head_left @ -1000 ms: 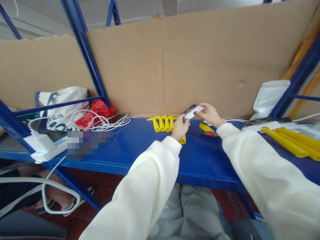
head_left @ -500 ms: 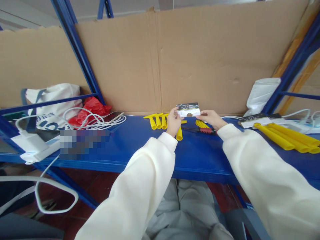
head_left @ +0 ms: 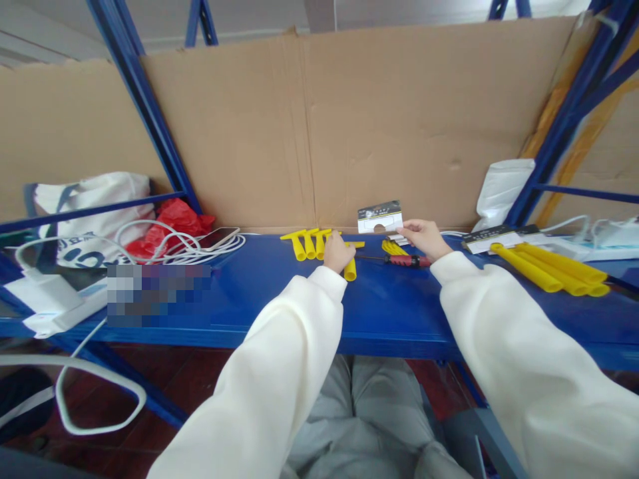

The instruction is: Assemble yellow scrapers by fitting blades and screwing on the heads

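Note:
My right hand (head_left: 423, 238) pinches the lower right corner of a black-and-white printed card (head_left: 380, 219) with a rounded notch, held up above the blue shelf. My left hand (head_left: 338, 253) is down among yellow T-shaped tube pieces, its fingers curled; what they grip, if anything, is hidden. Just right of it lies one yellow T-shaped piece (head_left: 350, 270), partly covered by the hand. Several more yellow T-shaped pieces (head_left: 310, 246) stand in a row to its left. Under the card sit a yellow bundle (head_left: 393, 248) and a screwdriver (head_left: 410, 261) with a red-and-black handle.
Long yellow tubes (head_left: 554, 269) and printed cards (head_left: 492, 238) lie on the right of the blue shelf (head_left: 279, 313). A white pouch (head_left: 504, 193) leans by the post. White cables (head_left: 200, 251), a red plastic bag (head_left: 182, 223) and a cloth bag (head_left: 107, 193) are at left.
My left hand has let go of the card and dropped to the yellow T-shaped pieces. My right hand keeps the card, now tilted with its face more visible. The view has shifted slightly.

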{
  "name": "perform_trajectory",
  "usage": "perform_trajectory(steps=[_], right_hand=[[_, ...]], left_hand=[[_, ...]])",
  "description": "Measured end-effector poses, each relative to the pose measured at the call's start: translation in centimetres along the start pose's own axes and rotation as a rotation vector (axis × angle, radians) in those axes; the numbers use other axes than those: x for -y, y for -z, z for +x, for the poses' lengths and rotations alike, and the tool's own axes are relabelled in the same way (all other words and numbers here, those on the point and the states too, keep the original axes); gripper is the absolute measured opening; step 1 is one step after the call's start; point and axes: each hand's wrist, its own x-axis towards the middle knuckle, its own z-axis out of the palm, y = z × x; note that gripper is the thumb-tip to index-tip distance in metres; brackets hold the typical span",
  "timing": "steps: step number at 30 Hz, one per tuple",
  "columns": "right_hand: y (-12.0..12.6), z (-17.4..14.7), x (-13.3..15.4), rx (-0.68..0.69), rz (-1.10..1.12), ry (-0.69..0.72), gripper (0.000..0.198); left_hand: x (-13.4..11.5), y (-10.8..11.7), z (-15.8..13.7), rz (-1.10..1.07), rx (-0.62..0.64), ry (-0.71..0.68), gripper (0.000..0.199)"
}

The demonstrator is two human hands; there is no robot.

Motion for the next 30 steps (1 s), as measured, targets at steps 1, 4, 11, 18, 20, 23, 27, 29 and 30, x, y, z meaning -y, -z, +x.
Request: perform_trajectory(steps=[1,4,11,18,20,23,27,29,30], right_hand=[[0.0,-0.1,0.1,0.005,0.03,-0.006,0.025],[0.0,-0.3,0.1,0.022,0.084,-0.007,0.026],[0.0,-0.4,-0.3,0.049,0.106,0.009,0.027],[0.1,-0.5,-0.3,0.047,0.102,0.019,0.027],[0.0,-0.6,-0.2,0.057,0.108,0.024,0.028],[0.0,-0.7,0.0,0.069,0.119,0.02,0.029],[-0.1,-0.6,0.1,0.055,0.14,0.027,0.027],[-0.1,-0.6,0.1,0.036,0.155,0.038,0.026],[0.0,-0.5,0.2,0.027,0.161,0.043,0.025]], left_hand=[[0.0,0.1,-0.1,0.05,0.037,-0.002,0.045],[0.0,0.2,-0.3,0.14,0.113,-0.03,0.044],[0.7,-0.6,0.4,0.092,0.212,-0.034,0.039],[1.8,-2.3,1.5,-0.328,0.072,0.077,0.024],[1.9,-2.3,1.5,-0.41,0.063,0.095,0.026],[1.7,-2.0,1.3,-0.394,0.086,0.104,0.031],[1.1,-1.3,0.8,-0.282,0.169,0.087,0.032],[0.7,-1.1,0.6,-0.294,0.218,0.115,0.03],[0.5,-1.0,0.4,-0.32,0.23,0.134,0.029]])
